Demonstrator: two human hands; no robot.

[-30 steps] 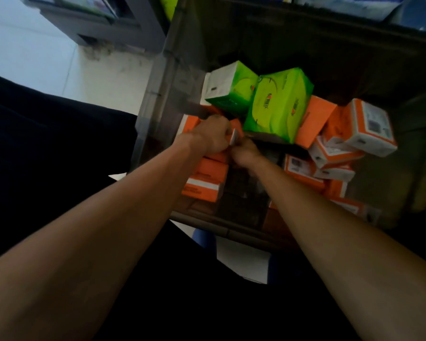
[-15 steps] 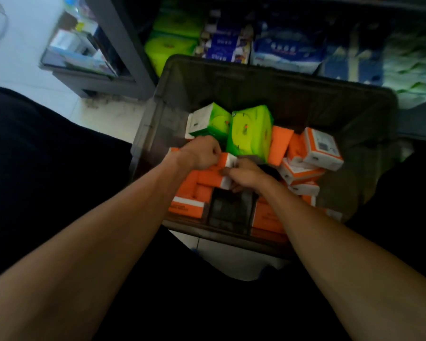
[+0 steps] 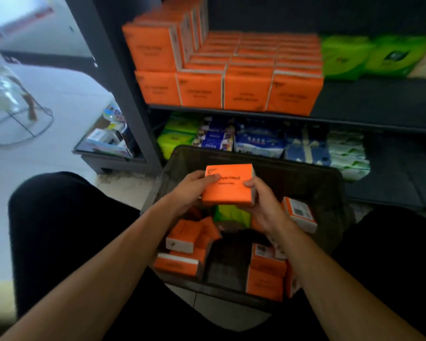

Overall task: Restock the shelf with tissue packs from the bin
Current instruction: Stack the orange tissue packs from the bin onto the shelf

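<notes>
- The person sits with a dark bin (image 3: 303,175) between their knees, both bare arms reaching over it.
- An orange tissue pack (image 3: 228,184) is held above the far half of the bin, lifted clear of the heap, with its printed face up.
- The left hand (image 3: 191,190) grips the pack's 9 o'clock edge. The thumb lies flat on the top face and the fingers are curled underneath (mostly hidden from where I stand).
- The right hand (image 3: 263,207) holds the 4 o'clock corner, thumb pressed on top near the edge and fingers wrapped round below.
- Directly under the held pack sits a green pack (image 3: 231,214).
- Loose orange packs (image 3: 182,242) are piled at the bin's 7 o'clock, with more at 5 o'clock.
- A barcode pack (image 3: 299,214) with a white face lies at 3 o'clock, near the bin wall.
- The shelf (image 3: 374,102) stands at 12 o'clock. Its upper board carries stacked orange rows (image 3: 246,91), piled taller at the 10 o'clock end.
- The green shelf packs (image 3: 369,57) sit to their 3 o'clock, with bare board in front of them.
- On the lower board is a row of green, blue and pale wrapped packs (image 3: 258,141), their print too blurred to read.
- At 10 o'clock, on the pale floor, sits a low tray (image 3: 108,157) of small goods.
</notes>
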